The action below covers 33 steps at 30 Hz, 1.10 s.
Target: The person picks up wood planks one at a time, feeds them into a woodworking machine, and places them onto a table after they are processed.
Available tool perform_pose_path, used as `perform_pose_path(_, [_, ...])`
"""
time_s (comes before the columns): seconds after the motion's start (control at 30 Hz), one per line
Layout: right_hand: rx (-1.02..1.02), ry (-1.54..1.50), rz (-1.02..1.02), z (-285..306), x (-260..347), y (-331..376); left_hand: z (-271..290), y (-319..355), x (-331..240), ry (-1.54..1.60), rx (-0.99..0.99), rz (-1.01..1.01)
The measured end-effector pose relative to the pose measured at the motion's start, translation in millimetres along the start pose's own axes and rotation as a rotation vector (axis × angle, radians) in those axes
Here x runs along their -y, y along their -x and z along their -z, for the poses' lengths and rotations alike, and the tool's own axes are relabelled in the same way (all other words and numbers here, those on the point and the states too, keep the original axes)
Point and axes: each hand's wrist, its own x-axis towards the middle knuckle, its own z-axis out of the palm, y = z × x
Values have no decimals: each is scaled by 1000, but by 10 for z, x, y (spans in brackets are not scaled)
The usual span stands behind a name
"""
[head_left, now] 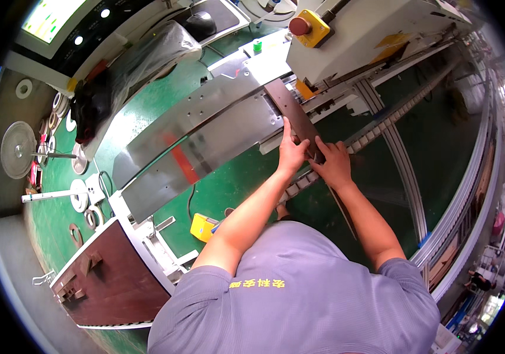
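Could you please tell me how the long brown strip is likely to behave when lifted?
The brown strip is probably fairly stiff, since its part beyond the left hand looks nearly straight. It seems unlikely to roll, being flat. Its long, narrow shape suggests that one end could swing or dip.

Metal bed is carrying dark strip across right end; green floor, near side of bed, is bearing yellow box.

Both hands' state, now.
Left hand: index finger extended along the brown strip; whether it grips cannot be told.
Right hand: closed on the same brown strip.
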Motion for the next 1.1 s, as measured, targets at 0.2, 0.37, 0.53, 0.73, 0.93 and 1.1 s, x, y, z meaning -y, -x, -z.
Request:
perform_pose_path(0.2, [-48, 22, 28, 22, -643, -198, -506, -313, 95, -54, 13, 76])
perform_pose_path(0.37, [-46, 97, 5, 183, -1166, -331, -999, -655, 295, -74, 7, 41])
perform_pose_path(0.53, [17, 61, -79, 372, -1632, -570, -1414, -1180, 670, -240, -12, -98])
perform_pose_path(0.73, [30, -4, -152, 352, -2454, -770, -1895, -1586, 476, -570, 144, -92])
perform_pose_path(0.93, [-408, -142, -218, 512, -2513, -310, -529, -905, -17, -1126, 301, -313])
perform_pose_path(1.1, [-651, 154, -188, -59, -2585, 1367, 1338, 1182, -359, -1097, -228, -633])
